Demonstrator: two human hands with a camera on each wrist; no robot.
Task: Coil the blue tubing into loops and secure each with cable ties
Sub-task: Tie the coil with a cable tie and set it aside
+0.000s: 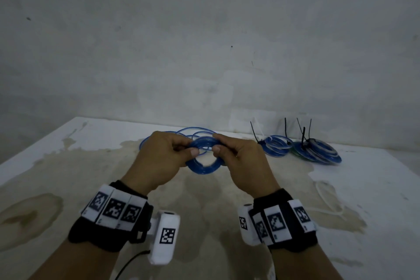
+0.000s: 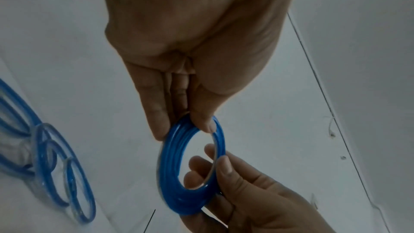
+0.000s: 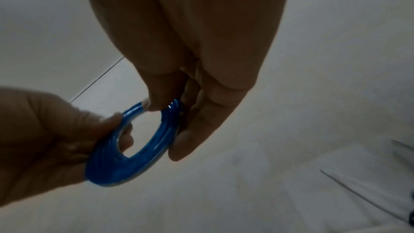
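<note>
Blue tubing coil — black cable ties

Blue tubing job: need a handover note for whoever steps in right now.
Left hand: grips the left side of the blue coil.
Right hand: pinches its right side. The coil is held above the table, no tie on it that I can see.
Done: two tied coils at far right, tie tails sticking up.
Left: tie this coil; loose tubing lies behind the hands. White cable ties lie at right.
</note>
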